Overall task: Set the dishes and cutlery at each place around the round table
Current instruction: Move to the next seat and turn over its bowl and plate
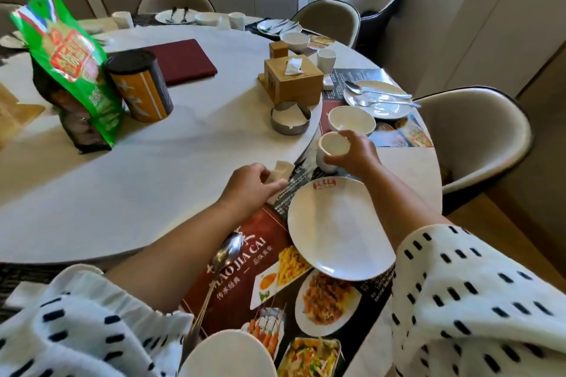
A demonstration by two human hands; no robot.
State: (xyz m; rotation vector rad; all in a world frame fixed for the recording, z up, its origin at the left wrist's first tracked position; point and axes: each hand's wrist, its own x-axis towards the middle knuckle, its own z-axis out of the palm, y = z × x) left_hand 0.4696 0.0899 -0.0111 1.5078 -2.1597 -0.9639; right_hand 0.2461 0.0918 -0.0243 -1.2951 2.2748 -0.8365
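My right hand (355,156) has its fingers curled round a small white cup (332,144), which stands mouth up just beyond the white plate (340,232) on the printed placemat (245,242). My left hand (248,184) pinches a small white piece (284,169) at the turntable (153,162) edge. The spoon (220,263) lies left of the plate, bowl pointing away from me and handle toward me.

Bare turntable (153,187) open at left; bowl (351,120) and plate (340,229) crowd right
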